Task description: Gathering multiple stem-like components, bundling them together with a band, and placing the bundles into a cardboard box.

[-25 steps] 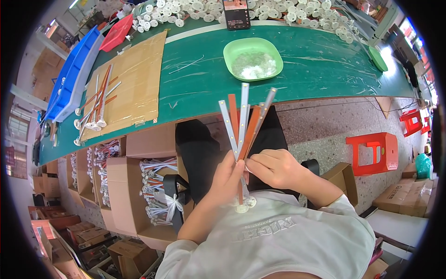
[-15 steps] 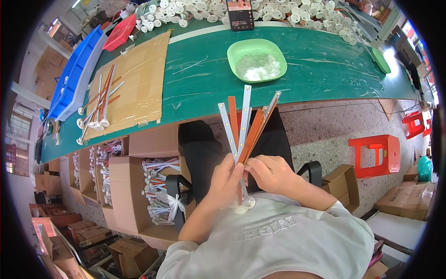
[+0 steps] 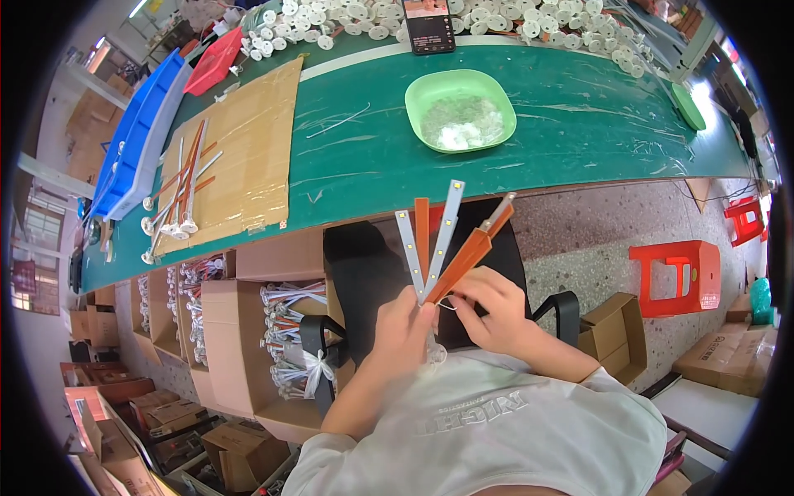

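Note:
In front of my lap, my left hand [image 3: 403,331] is closed round a bundle of LED strips [image 3: 447,230]. The strips fan out upward, some pale with small yellow chips, others showing orange-brown backs. Below the fist, a round white base [image 3: 435,355] shows near my shirt. My right hand [image 3: 494,310] is just beside it, thumb and fingers pinching a thin white tie [image 3: 447,305] that curves against the bundle. Whether the tie goes all the way round is hidden by my fingers.
Across the green table [image 3: 364,165] are a light green bowl [image 3: 506,136] of small clear-white pieces, a phone [image 3: 429,25], cardboard [image 3: 256,140] with loose strips, a blue bin [image 3: 136,136] and heaped white discs. Boxes of strips [image 3: 294,335] stand left; a red stool [image 3: 703,277] stands right.
The bundle has dropped slightly and its tops lean further right. My right hand has drawn a little away from my left, exposing more of the white tie.

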